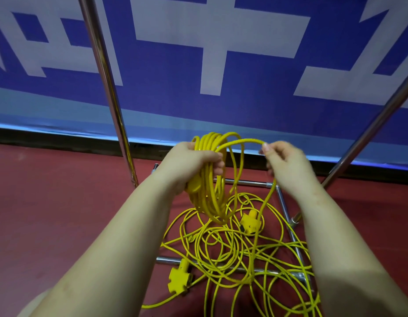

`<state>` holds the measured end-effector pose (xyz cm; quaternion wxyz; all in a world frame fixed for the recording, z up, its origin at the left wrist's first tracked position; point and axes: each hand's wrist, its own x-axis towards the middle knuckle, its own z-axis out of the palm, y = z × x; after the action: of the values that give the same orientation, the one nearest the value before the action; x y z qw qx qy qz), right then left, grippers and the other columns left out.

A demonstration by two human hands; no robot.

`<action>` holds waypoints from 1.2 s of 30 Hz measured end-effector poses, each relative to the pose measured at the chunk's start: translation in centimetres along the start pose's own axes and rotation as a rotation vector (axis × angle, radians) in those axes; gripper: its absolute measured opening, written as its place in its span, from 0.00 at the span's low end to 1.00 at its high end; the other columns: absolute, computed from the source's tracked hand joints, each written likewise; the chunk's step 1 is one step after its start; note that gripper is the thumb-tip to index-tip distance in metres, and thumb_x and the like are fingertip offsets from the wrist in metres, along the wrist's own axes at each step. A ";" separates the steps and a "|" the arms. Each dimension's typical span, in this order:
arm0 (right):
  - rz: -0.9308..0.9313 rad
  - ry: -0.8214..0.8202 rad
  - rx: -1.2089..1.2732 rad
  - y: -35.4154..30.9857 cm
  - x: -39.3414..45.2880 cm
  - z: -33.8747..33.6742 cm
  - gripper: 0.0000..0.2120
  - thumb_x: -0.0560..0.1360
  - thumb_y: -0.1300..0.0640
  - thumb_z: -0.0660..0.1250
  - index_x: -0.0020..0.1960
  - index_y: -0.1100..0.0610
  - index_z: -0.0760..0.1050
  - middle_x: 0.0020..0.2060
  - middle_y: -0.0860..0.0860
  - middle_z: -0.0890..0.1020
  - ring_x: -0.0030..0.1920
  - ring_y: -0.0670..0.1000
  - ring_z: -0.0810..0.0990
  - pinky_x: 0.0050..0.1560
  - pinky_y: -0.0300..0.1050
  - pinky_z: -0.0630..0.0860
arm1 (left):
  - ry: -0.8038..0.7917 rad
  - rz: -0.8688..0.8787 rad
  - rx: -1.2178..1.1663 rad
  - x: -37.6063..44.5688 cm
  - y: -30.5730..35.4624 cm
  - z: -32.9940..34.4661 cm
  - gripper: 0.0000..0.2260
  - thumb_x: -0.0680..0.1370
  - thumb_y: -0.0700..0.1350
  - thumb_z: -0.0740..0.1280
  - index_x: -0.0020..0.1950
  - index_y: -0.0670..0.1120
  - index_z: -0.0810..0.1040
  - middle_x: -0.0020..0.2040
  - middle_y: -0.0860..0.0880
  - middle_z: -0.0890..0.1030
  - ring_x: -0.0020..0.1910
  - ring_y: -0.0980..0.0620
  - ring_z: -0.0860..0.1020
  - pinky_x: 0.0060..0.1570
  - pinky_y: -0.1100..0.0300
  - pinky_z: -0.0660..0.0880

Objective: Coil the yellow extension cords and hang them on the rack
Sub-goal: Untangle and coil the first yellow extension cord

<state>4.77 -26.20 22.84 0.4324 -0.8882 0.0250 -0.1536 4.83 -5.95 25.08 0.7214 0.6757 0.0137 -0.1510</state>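
The left hand grips a bundle of coiled yellow cord, its loops hanging down below the fist. The right hand pinches a single strand that arches across from the bundle. Beneath them, loose yellow cord lies tangled on the red floor, over the rack's chrome base bars. Two yellow socket ends rest in the tangle. Chrome uprights rise before a blue-and-white banner.
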 end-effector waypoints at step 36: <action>0.553 0.030 1.177 -3.4 -0.5 0.1 0.09 0.78 0.52 0.63 0.42 0.57 0.73 0.30 0.50 0.83 0.33 0.46 0.84 0.33 0.38 0.80 | -0.054 0.008 0.129 0.5 -1.6 1.6 0.06 0.70 0.37 0.74 0.46 0.39 0.80 0.39 0.40 0.84 0.34 0.46 0.82 0.40 0.55 0.81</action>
<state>3.99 -23.87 25.30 0.8700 -0.4612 0.1705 -0.0371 4.66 -7.69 23.52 0.6770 0.7166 -0.0183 -0.1669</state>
